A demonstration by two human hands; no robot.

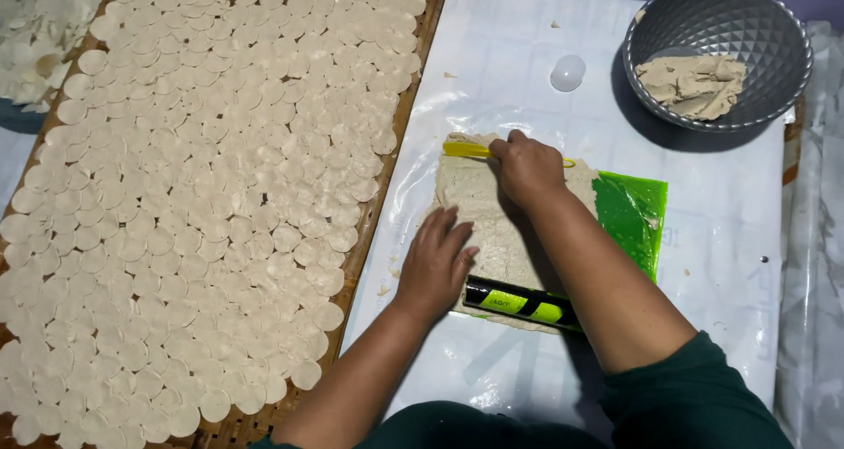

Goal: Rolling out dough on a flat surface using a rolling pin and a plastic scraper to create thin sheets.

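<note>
The flattened dough sheet (492, 220) lies on the plastic-covered table (721, 238), soft and likely tearable. On it, the left hand (437, 260) presses flat, fingers spread; the right hand (526, 168) pinches a yellow cutter (466, 149). Left of it sits a bamboo tray (387, 203) of dough discs (202, 194).

We read this as a home food workspace: woven bamboo tray (387, 212) of thin pale dough discs (211, 194), grey faceted bowl (774, 27) holding beige dough (694, 84).
</note>
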